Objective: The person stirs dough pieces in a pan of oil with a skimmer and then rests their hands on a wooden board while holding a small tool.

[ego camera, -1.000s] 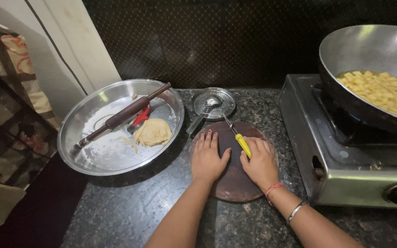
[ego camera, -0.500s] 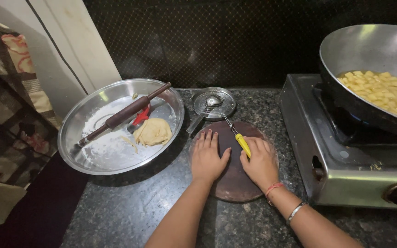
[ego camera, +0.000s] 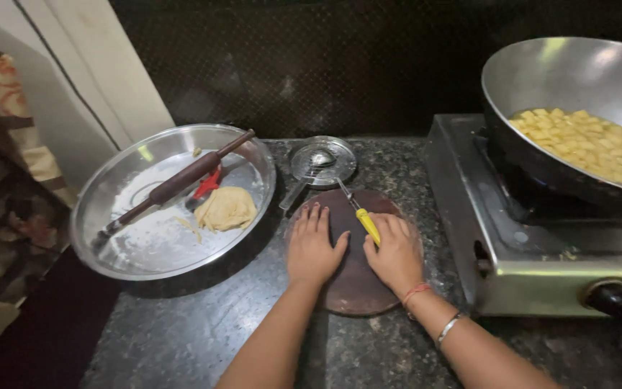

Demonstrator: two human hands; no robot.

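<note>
On counter: steel tray holds dough, rolling pin | pan holds pieces | fingers flat, gripping nothing

Speckled dark granite countertop extends beneath and left of the hands; dark patterned back wall beyond them; pale painted wall panel far left; lighting dim overall.

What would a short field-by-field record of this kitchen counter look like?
Left hand: flat on the round dark board, fingers spread
Right hand: flat on the same board, beside the yellow-handled tool
Steel tray: holds dough ball, rolling pin, a red tool
Small strainer: behind the board
Stove: right, wok of pale yellow pieces on it
</note>
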